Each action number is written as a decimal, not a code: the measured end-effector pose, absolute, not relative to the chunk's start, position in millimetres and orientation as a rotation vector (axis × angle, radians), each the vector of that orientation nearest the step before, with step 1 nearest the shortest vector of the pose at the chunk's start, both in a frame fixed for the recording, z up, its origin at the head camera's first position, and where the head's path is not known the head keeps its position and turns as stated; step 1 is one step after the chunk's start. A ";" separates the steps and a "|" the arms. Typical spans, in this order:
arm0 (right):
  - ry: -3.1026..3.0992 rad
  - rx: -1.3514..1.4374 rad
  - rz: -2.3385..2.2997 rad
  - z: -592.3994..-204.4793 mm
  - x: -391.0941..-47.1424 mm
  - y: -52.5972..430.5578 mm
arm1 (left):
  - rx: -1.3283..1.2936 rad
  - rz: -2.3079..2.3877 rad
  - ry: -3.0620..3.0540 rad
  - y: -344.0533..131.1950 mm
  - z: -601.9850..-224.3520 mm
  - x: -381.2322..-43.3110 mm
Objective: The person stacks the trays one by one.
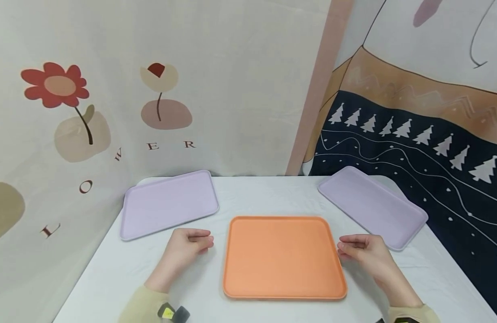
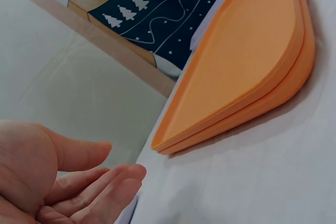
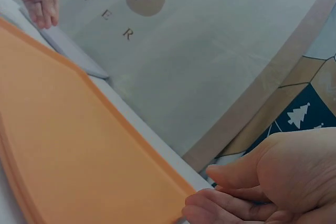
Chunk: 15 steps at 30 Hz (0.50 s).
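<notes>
An orange tray (image 1: 285,258) lies flat on the white table; in the left wrist view its side shows a double edge, like two trays stacked (image 2: 247,61). To its left, my left hand (image 1: 188,246) hovers apart from it, fingers relaxed and holding nothing. In the left wrist view a gap shows between that hand's thumb and fingers (image 2: 105,198). My right hand (image 1: 365,251) is at the tray's right edge, fingertips right at the rim, fingers loosely bent. Nothing shows between its thumb and fingers in the right wrist view, where the fingertips (image 3: 202,208) overlap the tray's corner.
A lilac tray (image 1: 169,204) lies at the back left of the table, just beyond my left hand. Another lilac tray (image 1: 373,206) lies angled at the back right, behind my right hand. A flower-printed curtain (image 1: 232,89) and a dark tree-printed cloth (image 1: 394,148) hang behind.
</notes>
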State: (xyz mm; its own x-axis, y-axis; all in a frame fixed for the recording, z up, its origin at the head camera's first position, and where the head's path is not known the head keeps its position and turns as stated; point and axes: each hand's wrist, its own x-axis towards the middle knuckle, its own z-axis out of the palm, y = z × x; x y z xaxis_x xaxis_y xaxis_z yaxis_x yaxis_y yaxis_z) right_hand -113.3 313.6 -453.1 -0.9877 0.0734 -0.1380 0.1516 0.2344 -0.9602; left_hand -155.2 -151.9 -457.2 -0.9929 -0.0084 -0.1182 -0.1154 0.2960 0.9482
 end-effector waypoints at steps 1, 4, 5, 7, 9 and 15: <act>2.427 0.211 -1.894 -450.1 -115.1 311.3 | -0.126 1.804 2.464 -154.5 -455.0 -155.4; 2.443 0.192 -1.896 -443.0 -122.3 304.9 | -0.157 1.781 2.495 -163.4 -450.8 -158.1; 2.447 0.187 -1.898 -440.9 -124.8 302.7 | -0.164 1.772 2.504 -166.6 -449.7 -159.1; 2.458 0.177 -1.883 -436.9 -130.3 298.3 | -0.165 1.756 2.528 -173.7 -448.2 -161.4; 2.467 0.163 -1.868 -432.9 -136.3 293.5 | -0.164 1.745 2.552 -181.5 -446.8 -163.4; 2.513 0.085 -1.811 -420.6 -155.0 276.0 | -0.170 1.715 2.632 -208.0 -443.1 -169.4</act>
State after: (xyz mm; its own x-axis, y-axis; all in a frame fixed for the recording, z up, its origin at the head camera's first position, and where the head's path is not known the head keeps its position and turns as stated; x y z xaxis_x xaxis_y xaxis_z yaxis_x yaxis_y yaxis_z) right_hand -155.0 276.0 -420.6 -0.9976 0.0191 -0.0669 0.0695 0.3158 -0.9463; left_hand -169.4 -208.0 -443.1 -0.9942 -0.0928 -0.0552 -0.0880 0.3999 0.9123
